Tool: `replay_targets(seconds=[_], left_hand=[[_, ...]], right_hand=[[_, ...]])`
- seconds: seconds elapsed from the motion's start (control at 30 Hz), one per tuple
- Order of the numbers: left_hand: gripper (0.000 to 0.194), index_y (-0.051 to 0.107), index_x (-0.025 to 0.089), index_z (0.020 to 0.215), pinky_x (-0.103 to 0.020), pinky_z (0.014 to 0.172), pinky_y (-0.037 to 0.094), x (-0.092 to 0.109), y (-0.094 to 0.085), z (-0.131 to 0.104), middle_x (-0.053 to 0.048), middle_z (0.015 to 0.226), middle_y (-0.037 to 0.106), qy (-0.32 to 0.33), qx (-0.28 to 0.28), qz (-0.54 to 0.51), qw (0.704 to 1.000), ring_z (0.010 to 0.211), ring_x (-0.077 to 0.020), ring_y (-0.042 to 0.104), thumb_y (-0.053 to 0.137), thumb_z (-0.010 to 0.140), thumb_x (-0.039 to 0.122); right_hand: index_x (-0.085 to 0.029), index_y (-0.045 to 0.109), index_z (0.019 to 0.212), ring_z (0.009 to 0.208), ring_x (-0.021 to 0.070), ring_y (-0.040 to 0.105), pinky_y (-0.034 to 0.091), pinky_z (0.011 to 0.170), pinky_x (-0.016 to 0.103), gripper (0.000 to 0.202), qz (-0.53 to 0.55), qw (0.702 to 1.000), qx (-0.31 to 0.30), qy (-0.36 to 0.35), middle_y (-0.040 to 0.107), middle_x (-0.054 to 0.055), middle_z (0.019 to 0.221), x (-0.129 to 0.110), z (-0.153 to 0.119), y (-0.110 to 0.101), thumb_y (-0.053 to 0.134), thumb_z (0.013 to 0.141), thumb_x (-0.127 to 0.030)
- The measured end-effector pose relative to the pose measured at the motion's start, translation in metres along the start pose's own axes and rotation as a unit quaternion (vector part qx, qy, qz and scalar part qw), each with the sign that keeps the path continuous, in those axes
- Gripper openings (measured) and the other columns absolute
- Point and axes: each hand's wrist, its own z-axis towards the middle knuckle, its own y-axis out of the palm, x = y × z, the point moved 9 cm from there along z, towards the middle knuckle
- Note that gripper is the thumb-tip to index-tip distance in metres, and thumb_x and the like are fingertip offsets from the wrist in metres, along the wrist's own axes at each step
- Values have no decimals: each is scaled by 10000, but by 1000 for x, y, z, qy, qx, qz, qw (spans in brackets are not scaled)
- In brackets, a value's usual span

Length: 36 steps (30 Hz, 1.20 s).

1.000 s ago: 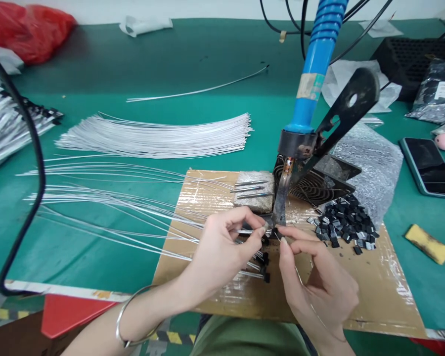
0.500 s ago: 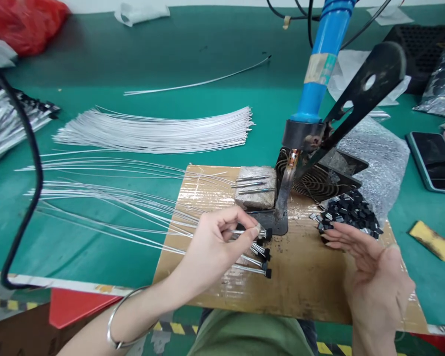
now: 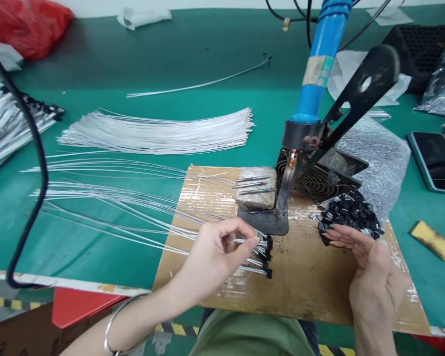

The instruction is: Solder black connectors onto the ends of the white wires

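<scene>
Fingers [image 3: 350, 234] of the right hand [image 3: 378, 284] are loosely parted at the pile of small black rectangular pieces [image 3: 350, 211], right of centre; the left hand [image 3: 215, 257] curls mid-frame over black-ended slender white wires [image 3: 269, 273], grip uncertain; picking seems in hand, calling for one piece pinched between fingertips

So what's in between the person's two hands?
Next to the left hand come the black wire ends; from there to the right hand it's just brown cardboard with dark smudges. The head view shows it.
</scene>
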Motion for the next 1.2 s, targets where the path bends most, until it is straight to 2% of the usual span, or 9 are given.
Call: replay_targets(seconds=[0.17,0.33,0.4,0.47,0.5,0.7,0.93,1.1,1.2], left_hand=[[134,800,183,840,-278,672,552,-5,6,-14,-55,827,804,78,7,13,997,762,-173,721,678,895,167],[122,754,185,888,-280,749,568,7,-14,-27,-24,854,789,195,66,105,973,807,-151,715,669,942,115],[102,728,168,955,-291,774,573,18,-31,-29,-49,916,781,278,119,234,924,856,-163,706,646,969,109],[111,702,130,1029,-347,799,572,25,-42,-26,-113,1005,769,354,172,439,808,904,-208,687,601,993,99],[132,702,110,1051,-390,790,560,22,-50,-18,-154,1050,762,360,177,483,779,893,-239,670,591,986,80],[287,717,112,1100,-404,719,501,-2,-78,31,-181,1054,731,374,96,591,708,835,-275,620,479,975,11],[287,705,128,982,-413,777,493,-9,-77,45,-178,1066,722,387,45,606,694,909,-287,629,441,989,16],[280,628,129,1075,-420,869,521,-4,-85,33,-191,1162,715,412,76,552,721,985,-270,666,394,1001,-6],[257,574,142,1133,-358,811,554,2,-88,17,-145,1050,728,424,103,500,748,943,-233,689,401,1009,-2]], right_hand=[[-142,760,991,897,297,723,532,834,474,612,-15,999,-17,31,789,150,966,8,-2,-2,363,1052,-603],[-162,763,979,900,312,715,524,886,503,610,-26,998,-26,55,785,158,979,15,-3,-3,366,1034,-622],[-167,773,946,863,292,723,546,868,476,601,-46,997,-12,53,790,142,943,13,-3,-5,382,1035,-615],[-170,778,922,839,276,724,563,841,450,590,-63,997,-3,54,791,130,930,11,-4,-6,400,1033,-610],[-169,777,918,839,273,723,566,836,445,585,-65,996,-5,56,791,131,935,11,-4,-6,410,1029,-611],[-152,768,942,864,306,736,552,891,486,600,-78,994,-26,72,795,177,984,14,-2,-4,437,995,-649],[-170,771,914,862,309,731,551,884,473,590,-89,992,-34,79,799,181,990,15,-1,-4,474,960,-678],[-170,782,901,851,296,721,551,878,451,583,-103,991,-34,72,797,161,948,8,-2,-3,469,983,-655],[-171,779,913,856,282,723,550,888,440,546,-84,994,-21,65,794,149,958,2,-7,-4,482,1004,-620]])
